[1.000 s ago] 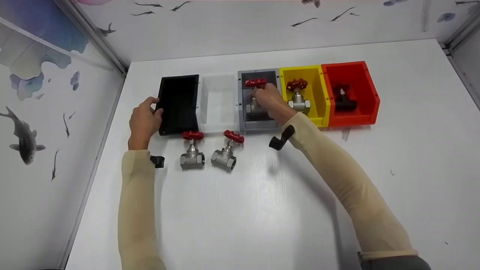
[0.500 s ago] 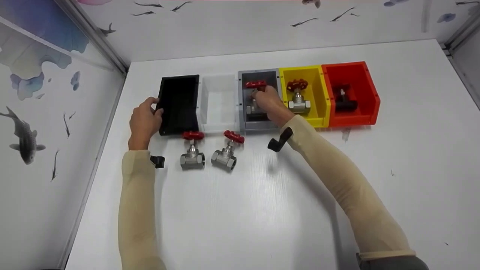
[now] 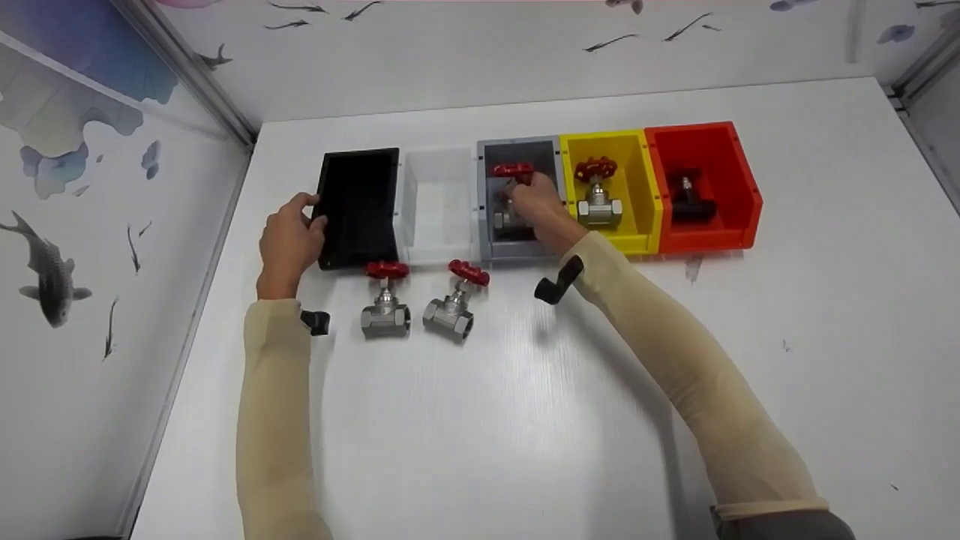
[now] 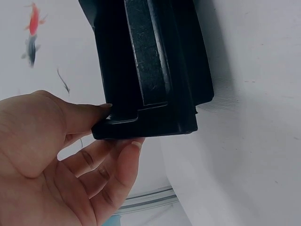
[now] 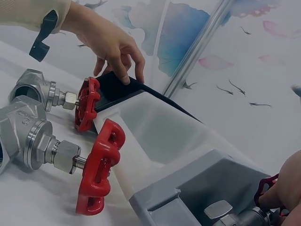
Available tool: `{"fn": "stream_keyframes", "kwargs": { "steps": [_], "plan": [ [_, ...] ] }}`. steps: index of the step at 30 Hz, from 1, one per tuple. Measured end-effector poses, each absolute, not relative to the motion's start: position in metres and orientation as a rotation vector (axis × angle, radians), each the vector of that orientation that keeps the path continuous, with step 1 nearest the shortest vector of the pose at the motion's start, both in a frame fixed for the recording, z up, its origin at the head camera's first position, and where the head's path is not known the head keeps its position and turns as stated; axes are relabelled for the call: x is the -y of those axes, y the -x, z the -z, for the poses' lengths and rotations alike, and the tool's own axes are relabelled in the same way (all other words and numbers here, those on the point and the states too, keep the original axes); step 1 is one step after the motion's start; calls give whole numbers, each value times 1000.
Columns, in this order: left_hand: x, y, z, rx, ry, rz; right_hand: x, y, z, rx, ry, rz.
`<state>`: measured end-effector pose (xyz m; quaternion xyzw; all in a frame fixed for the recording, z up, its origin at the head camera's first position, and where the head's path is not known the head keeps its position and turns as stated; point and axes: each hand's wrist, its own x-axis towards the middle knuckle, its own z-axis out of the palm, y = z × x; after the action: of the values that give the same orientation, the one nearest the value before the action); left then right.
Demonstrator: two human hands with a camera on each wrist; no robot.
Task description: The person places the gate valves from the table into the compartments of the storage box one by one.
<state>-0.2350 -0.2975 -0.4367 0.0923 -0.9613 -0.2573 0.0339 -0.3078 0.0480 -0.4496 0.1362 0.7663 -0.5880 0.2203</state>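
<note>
My left hand (image 3: 291, 238) pinches the left wall of the black bin (image 3: 358, 210); in the left wrist view its thumb lies over the rim and its fingers press the outside. My right hand (image 3: 541, 206) reaches into the grey bin (image 3: 520, 250) and grips a valve (image 3: 511, 169) just under its red handwheel. That valve's metal body is partly hidden by the hand. Two more steel valves with red handwheels, a left one (image 3: 385, 307) and a tilted right one (image 3: 452, 309), lie on the table in front of the bins.
A white bin (image 3: 439, 202) stands between the black and grey ones. The yellow bin (image 3: 637, 244) holds a red-wheeled valve (image 3: 598, 202). Inside the red bin (image 3: 739, 217) lies a dark-bodied valve (image 3: 691, 206). White panels rise at the back and left of the table (image 3: 480, 435).
My right hand has dropped slightly toward me within the grey bin, still gripping the valve. My left hand has stayed on the black bin.
</note>
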Motion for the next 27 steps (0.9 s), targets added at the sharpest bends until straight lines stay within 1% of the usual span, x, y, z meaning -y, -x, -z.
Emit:
{"fn": "stream_keyframes", "kwargs": {
  "steps": [27],
  "plan": [
    [297,234,437,2959,-289,793,-47,310,456,-2165,-338,1643]
  ]
}}
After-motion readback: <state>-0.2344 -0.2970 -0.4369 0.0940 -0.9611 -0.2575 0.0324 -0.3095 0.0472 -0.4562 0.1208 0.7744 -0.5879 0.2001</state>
